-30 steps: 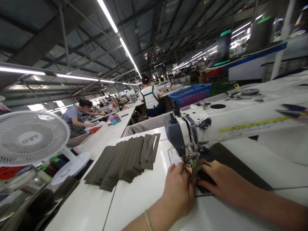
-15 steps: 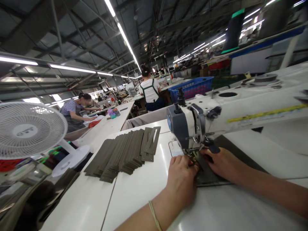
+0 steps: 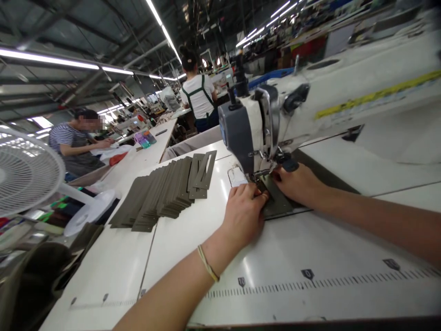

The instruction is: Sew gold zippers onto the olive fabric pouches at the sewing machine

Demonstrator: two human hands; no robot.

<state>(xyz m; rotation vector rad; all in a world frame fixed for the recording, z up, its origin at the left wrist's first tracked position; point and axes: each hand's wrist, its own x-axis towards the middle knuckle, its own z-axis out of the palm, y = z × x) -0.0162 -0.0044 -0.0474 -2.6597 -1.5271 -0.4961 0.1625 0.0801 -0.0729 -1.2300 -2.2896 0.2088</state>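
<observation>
A dark olive fabric piece (image 3: 277,204) lies flat under the head of a white and grey sewing machine (image 3: 241,133). My left hand (image 3: 244,209), with a thin band at the wrist, is closed with bent fingers pressing the fabric's left edge beside the presser foot. On the other side of the needle area, my right hand (image 3: 298,184) has its fingers curled onto the same fabric, thumb and fingertips close to the foot. The machine head partly covers the fingertips. More of the fabric extends behind my right forearm.
A fanned stack of olive cut pieces (image 3: 165,191) lies left of the machine on the white table (image 3: 186,257), which has a printed ruler along its front. A white fan (image 3: 27,174) stands at the left. Two people work at tables ahead, and a blue crate (image 3: 272,76) sits behind the machine.
The camera view has tilted down and shifted right, bringing the table's ruler into sight. Both hands stay on the fabric at the needle, with little visible movement relative to the machine.
</observation>
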